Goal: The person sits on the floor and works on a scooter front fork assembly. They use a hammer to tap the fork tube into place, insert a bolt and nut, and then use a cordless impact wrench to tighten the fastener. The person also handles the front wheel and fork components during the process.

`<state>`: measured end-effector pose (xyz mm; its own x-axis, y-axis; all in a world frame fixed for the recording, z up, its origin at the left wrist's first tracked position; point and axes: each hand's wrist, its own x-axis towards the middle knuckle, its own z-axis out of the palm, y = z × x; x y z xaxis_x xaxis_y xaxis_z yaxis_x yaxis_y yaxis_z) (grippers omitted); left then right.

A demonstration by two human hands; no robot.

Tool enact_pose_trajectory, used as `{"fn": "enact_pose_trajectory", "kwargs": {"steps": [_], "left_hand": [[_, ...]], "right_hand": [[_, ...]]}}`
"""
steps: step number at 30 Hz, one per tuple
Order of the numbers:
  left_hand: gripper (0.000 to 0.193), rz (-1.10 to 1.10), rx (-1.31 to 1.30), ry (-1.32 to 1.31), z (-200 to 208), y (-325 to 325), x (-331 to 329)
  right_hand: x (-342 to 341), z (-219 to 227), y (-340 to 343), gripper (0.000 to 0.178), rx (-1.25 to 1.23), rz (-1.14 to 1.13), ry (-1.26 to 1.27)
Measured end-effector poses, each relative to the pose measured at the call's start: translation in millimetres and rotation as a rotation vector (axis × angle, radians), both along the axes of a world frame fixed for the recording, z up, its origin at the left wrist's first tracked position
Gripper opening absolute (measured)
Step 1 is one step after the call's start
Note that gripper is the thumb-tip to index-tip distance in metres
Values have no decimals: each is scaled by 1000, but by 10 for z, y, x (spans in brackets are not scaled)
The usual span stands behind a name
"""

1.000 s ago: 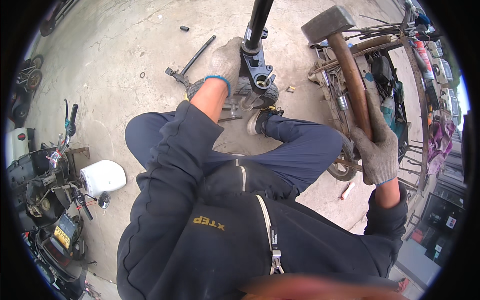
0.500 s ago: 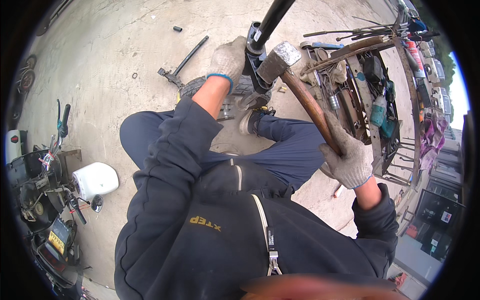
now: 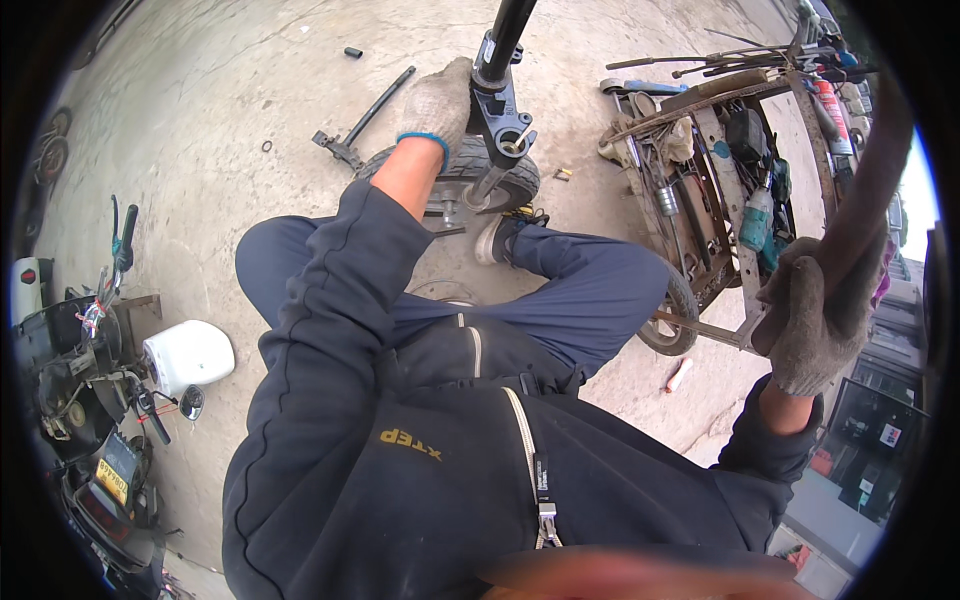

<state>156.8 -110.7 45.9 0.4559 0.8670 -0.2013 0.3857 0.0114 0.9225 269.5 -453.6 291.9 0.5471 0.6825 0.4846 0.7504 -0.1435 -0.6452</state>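
grey knit glove with a blue cuff covers the left hand, which is stretched out forward on a nearly straight arm, sleeve pushed back so the forearm is bare. that hand is wrapped shut around the black metal fork leg, gripping it just above the grey fork clamp bracket. the fork leg stands tilted, rising away from the small black rubber tyre that lies on the concrete floor directly below the bracket.

the right hand, in a worn grey glove, is raised high and well to the right of the fork leg, elbow bent and arm cocked up. its fingers are clamped tight around a brown wooden handle, which runs blurred up toward the picture's rim; its head is out of view.

left of the fork leg a long black metal rod lies flat on the floor. right of the fork leg, between it and the raised hand, stands a rusty metal tool cart crowded with tools. the person's shoe rests just beneath the tyre.
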Motion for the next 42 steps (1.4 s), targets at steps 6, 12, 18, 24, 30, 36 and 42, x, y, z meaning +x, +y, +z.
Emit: {"fn": "enact_pose_trajectory", "kwargs": {"steps": [6, 12, 18, 24, 30, 36, 42], "left_hand": [[61, 45, 12, -1, 80, -71, -102], [44, -120, 44, 89, 254, -244, -89], [35, -159, 256, 184, 238, -170, -22], [36, -132, 229, 151, 118, -85, -21], [37, -46, 181, 135, 144, -100, -58], [29, -245, 355, 206, 125, -161, -38], [23, -256, 568, 293, 74, -123, 47]], "right_hand": [[-167, -641, 106, 73, -496, 257, -139], [-238, -636, 145, 73, -949, 153, 205], [-217, -388, -5, 79, -609, 74, 126], [-13, 8, 57, 73, 103, 42, -49], [-219, -716, 66, 66, -474, 231, -100], [-177, -835, 57, 74, -804, 182, 206], [-178, -518, 19, 79, -636, 112, 109]]}}
